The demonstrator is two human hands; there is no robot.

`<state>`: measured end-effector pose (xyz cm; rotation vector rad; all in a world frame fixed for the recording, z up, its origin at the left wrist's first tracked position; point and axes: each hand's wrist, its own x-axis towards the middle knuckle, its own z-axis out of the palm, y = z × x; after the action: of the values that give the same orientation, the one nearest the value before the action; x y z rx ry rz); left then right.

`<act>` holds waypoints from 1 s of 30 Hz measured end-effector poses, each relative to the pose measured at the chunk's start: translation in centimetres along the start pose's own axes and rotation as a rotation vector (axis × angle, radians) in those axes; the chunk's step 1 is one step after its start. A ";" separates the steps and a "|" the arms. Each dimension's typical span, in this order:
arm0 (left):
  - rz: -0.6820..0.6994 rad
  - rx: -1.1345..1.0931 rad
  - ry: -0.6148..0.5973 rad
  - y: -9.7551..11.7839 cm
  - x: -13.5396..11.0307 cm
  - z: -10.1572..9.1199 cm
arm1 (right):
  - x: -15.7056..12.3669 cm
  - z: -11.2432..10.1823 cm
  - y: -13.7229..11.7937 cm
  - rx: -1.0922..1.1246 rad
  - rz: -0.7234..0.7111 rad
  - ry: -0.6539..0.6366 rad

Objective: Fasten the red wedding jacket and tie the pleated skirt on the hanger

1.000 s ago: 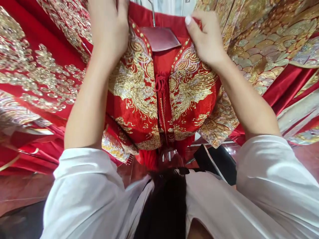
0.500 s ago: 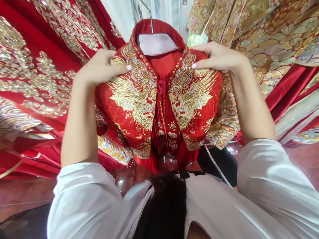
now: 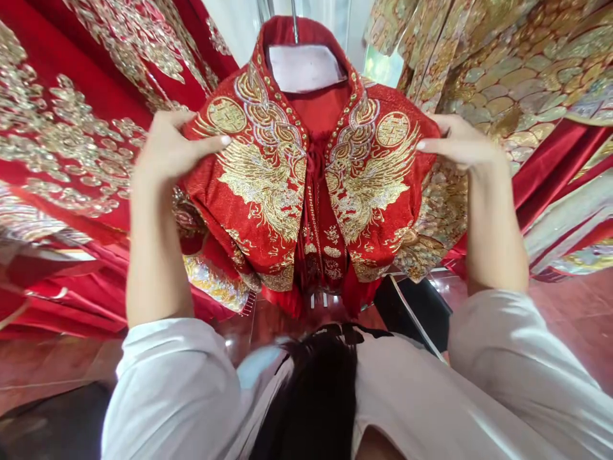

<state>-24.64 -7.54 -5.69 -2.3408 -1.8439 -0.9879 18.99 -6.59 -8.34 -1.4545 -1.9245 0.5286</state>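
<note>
A red jacket [image 3: 268, 185] with gold embroidered birds and a stand-up collar hangs upright in front of me on a hanger, whose metal hook [image 3: 295, 29] rises from the neck. My left hand [image 3: 175, 147] grips its shoulder at the left, thumb on the front and fingers hidden behind the cloth. At the opposite shoulder my right hand [image 3: 462, 144] holds the fabric the same way, thumb in front. Inside the collar shows a white panel [image 3: 306, 68]. A red tied cord [image 3: 315, 160] hangs at the front opening.
Red garments with silver sequins [image 3: 96, 128] hang close on the left. On the right hang gold scale-patterned garments [image 3: 517, 83] and red satin cloth [image 3: 550, 172]. A black object [image 3: 409, 313] lies low on the reddish shiny floor [image 3: 569, 313]. Long dark hair hangs before my white shirt.
Both hands have slid outward along the jacket's shoulders, uncovering the round gold emblems. The jacket's collar sits slightly higher in view.
</note>
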 end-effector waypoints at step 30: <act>-0.839 -0.570 0.400 -1.8 -20.2 28.8 | -12.6 31.3 10.1 0.640 0.655 0.518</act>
<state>-14.97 -14.00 -38.94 -1.2580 -2.6151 -2.0879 5.77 -13.36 -40.24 -1.5472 -0.7479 0.8558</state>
